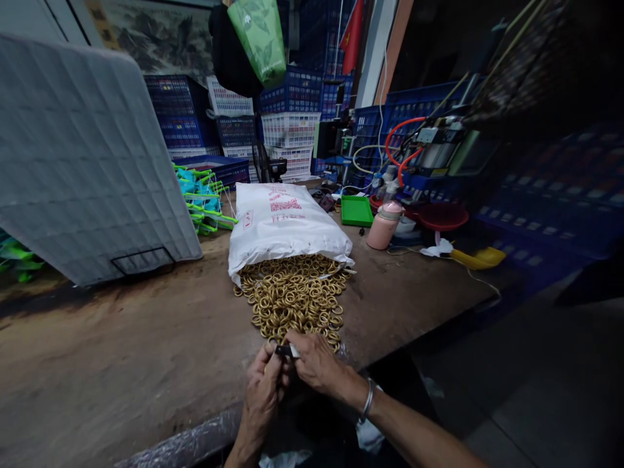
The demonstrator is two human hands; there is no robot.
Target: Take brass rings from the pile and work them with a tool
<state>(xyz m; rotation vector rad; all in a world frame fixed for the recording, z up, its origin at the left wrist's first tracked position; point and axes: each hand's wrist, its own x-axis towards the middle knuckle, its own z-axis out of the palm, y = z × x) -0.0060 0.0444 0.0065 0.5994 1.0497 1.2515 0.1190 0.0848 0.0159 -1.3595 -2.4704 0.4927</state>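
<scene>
Left hand (263, 390): pinching one end of a small dark clip-like piece (285, 351).
Right hand (316, 364): pinching its other end.
Heap of golden metal rings (292, 299): large, spilled on the brown worktop (121, 351) from the white printed sack (283, 221).
Progress: seemingly early; most rings lie untouched.

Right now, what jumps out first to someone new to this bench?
The heap of brass-coloured rings spilling from the mouth of a white sack lying at mid-table. At the near edge, the left hand and right hand meet over a small dark piece pinched between them. Behind stand stacked blue and white crates, and a large grey quilted panel leans at left.
</scene>
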